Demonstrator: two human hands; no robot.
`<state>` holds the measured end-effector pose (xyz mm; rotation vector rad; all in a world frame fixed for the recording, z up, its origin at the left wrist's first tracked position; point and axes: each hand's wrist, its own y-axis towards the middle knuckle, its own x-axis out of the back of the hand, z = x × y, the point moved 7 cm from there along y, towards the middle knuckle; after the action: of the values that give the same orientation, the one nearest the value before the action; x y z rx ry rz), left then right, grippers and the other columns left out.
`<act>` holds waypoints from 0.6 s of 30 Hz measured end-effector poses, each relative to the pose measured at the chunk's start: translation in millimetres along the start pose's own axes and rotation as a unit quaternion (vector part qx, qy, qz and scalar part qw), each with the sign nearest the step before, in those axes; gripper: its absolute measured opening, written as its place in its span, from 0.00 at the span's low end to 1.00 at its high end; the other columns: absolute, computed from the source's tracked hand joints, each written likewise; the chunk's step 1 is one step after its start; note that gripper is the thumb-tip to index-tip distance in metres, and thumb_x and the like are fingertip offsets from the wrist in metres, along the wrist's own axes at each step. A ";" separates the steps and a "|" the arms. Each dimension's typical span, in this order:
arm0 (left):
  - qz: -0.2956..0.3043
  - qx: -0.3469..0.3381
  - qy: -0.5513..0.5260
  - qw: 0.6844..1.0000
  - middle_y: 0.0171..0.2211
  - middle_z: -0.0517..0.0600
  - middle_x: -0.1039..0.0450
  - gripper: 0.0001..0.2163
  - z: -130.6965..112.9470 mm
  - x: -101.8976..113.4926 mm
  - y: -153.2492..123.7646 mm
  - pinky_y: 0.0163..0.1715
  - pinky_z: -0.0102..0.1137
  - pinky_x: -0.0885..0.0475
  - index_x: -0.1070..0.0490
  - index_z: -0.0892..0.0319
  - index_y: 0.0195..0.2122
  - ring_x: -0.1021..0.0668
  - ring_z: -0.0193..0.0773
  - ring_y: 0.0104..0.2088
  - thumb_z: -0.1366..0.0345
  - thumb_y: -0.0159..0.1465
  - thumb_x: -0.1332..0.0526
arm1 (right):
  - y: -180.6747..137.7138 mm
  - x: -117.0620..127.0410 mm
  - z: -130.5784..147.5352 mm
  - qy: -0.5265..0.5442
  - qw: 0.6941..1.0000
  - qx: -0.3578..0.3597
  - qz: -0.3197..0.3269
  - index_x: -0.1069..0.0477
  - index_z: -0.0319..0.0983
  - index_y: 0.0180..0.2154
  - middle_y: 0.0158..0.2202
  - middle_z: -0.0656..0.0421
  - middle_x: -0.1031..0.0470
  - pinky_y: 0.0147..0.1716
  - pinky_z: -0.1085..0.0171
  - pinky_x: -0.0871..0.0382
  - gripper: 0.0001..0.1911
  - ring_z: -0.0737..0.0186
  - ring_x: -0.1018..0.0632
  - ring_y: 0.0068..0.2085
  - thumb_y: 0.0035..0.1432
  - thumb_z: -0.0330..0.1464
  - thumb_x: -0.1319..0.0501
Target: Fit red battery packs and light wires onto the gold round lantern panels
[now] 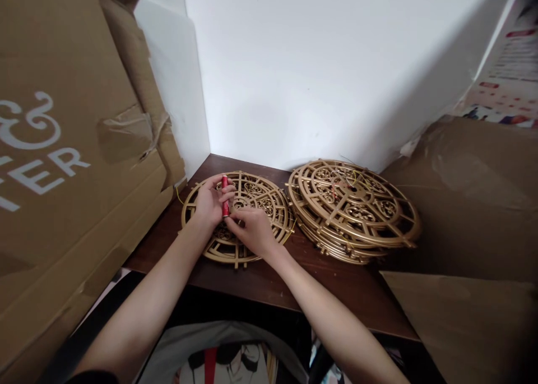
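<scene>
My left hand (209, 198) is closed around a slim red cylinder (225, 196), held upright with paler ends; its exact kind is not clear. The fingers of my right hand (254, 227) are pinched together close to the cylinder's lower end. Whatever lies between those fingertips is too small to make out. Both hands are above a gold openwork disc (275, 202) with rings, spokes and scrollwork, lying flat on the dark brown table. The hands cover part of its left and centre.
To the right stands a stack of similar gold discs (357, 204), with thin yellow and red strands on top. Large cardboard boxes (67, 165) flank the left, and another box (471, 204) the right. A white wall (294, 81) rises behind the brown table (269, 286).
</scene>
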<state>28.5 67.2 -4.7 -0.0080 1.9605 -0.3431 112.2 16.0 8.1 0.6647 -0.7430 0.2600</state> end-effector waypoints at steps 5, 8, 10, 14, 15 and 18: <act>-0.006 -0.014 0.014 1.000 0.19 0.45 0.41 0.06 0.1 -2.7 -3.0 0.08 0.17 0.48 0.39 0.62 0.29 0.40 0.23 0.14 0.72 0.64 0.49 | 0.8 -1.1 -2.0 -0.013 0.999 -0.012 0.028 0.26 0.38 0.27 0.26 0.61 0.27 0.31 0.69 0.42 0.10 0.67 0.29 0.28 0.61 0.32 0.39; -0.006 -0.014 0.013 1.000 0.19 0.45 0.41 0.06 -0.3 -3.5 -4.6 0.08 0.17 0.48 0.39 0.62 0.29 0.40 0.23 0.13 0.72 0.64 0.49 | 0.0 -0.4 -0.6 -0.017 1.000 -0.004 0.019 0.27 0.39 0.27 0.27 0.61 0.26 0.31 0.68 0.43 0.10 0.67 0.29 0.29 0.62 0.32 0.40; -0.005 -0.013 0.011 1.000 0.19 0.45 0.41 0.06 -0.7 -2.7 -4.4 0.08 0.18 0.47 0.38 0.62 0.29 0.40 0.23 0.13 0.73 0.63 0.49 | -0.8 -0.8 0.1 -0.024 1.000 0.001 0.017 0.28 0.39 0.27 0.27 0.61 0.26 0.31 0.68 0.43 0.11 0.67 0.29 0.29 0.62 0.32 0.40; 0.007 -0.010 0.017 1.000 0.18 0.44 0.43 0.06 -1.7 -0.3 -1.4 0.08 0.17 0.47 0.37 0.62 0.29 0.41 0.24 0.13 0.72 0.63 0.48 | -2.2 -1.6 0.4 -0.029 0.999 0.006 0.017 0.28 0.39 0.27 0.29 0.60 0.26 0.31 0.68 0.43 0.11 0.67 0.29 0.30 0.63 0.33 0.42; 0.010 -0.011 0.020 1.000 0.18 0.43 0.43 0.06 -2.0 0.0 -0.7 0.08 0.17 0.47 0.37 0.62 0.28 0.41 0.24 0.13 0.72 0.63 0.48 | -2.3 -1.8 0.3 -0.029 0.999 0.006 0.018 0.29 0.39 0.28 0.29 0.60 0.26 0.32 0.68 0.43 0.11 0.67 0.29 0.30 0.63 0.33 0.42; 0.015 -0.024 0.028 0.999 0.18 0.44 0.42 0.05 -2.7 -0.2 0.6 0.09 0.17 0.48 0.37 0.63 0.28 0.40 0.24 0.14 0.73 0.62 0.47 | -2.5 -2.4 -0.1 -0.033 0.999 0.000 0.018 0.29 0.39 0.28 0.29 0.60 0.25 0.32 0.68 0.43 0.11 0.66 0.28 0.31 0.63 0.33 0.42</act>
<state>26.2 68.5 -3.7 -0.0005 2.0215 -0.2803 111.6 14.1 5.1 0.6625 -0.8189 0.2723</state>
